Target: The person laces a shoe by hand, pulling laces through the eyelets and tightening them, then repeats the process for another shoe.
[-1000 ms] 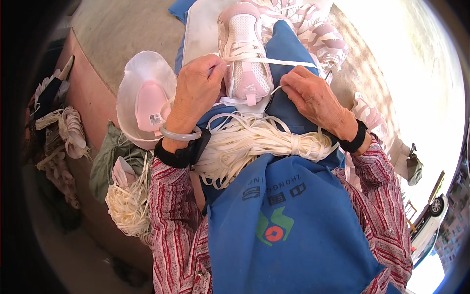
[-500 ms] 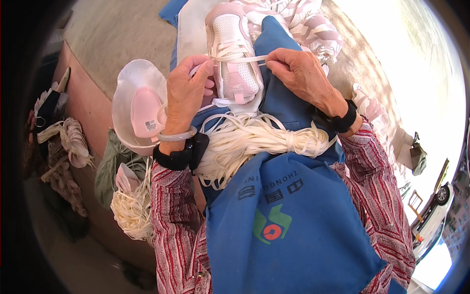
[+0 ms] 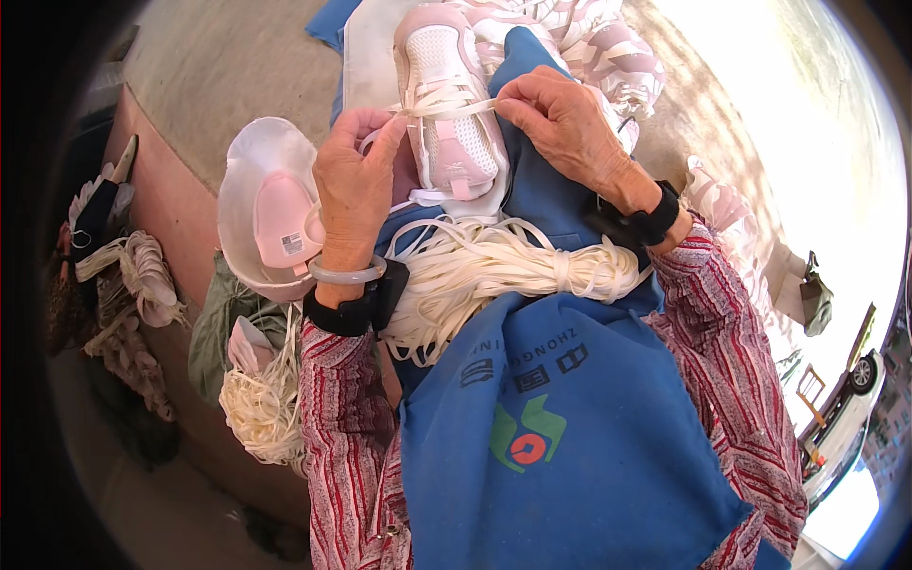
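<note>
1. Head view, the only one here: your left hand (image 3: 353,185) has thumb and forefinger closed narrow on a pale lace (image 3: 456,110), right by the edge of the pink-and-white shoe (image 3: 446,141). The shoe sits just to the right of that hand, toe pointing away from you.
2. Your right hand (image 3: 560,133) is narrow too, fingertips pinched on the same strand at the shoe's other side. So the shoe lies between your hands, lace running across its top.
3. What's changed: a second ago your right hand was lower and further out. It has come up and in, and the stretch between your pinches is shorter. I'd read that as closer control of the strand, with not much slack.
4. Nearer your body than both hands, there's a fat lace bundle (image 3: 503,271) lying on the blue apron (image 3: 570,427). It hasn't really shifted.
5. Left of your left hand, a white tub (image 3: 237,204) holds a pink insole-like piece (image 3: 285,214). Beyond your right hand, more pink-and-white shoes (image 3: 622,71) are piled up.
</note>
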`<state>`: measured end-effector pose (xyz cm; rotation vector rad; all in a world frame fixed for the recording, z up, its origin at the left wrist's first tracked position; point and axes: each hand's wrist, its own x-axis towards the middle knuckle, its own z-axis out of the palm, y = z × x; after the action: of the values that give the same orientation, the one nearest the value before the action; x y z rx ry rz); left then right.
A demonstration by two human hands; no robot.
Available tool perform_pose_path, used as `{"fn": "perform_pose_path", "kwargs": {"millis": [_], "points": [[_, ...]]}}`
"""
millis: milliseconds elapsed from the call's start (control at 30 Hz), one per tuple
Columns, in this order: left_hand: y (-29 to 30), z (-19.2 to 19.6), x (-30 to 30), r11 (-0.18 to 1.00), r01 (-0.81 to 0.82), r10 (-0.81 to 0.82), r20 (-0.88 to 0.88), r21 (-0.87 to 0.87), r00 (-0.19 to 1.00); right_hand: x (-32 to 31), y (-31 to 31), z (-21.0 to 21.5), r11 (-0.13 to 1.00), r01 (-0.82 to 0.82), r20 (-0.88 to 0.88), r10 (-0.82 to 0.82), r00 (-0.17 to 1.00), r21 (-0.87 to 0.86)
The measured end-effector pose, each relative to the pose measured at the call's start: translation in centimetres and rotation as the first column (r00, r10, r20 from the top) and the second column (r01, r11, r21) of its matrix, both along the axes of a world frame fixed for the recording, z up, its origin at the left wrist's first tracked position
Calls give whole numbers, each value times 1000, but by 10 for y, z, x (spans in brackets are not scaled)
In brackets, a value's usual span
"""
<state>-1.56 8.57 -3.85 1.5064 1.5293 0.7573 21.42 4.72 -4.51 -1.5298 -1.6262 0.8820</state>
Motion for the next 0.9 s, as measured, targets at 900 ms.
{"fn": "perform_pose_path", "kwargs": {"millis": [900], "points": [[-19,13,24,932,287,-191,-371,222,909,-26,-23,16,993,-49,432,-4,902,111]]}}
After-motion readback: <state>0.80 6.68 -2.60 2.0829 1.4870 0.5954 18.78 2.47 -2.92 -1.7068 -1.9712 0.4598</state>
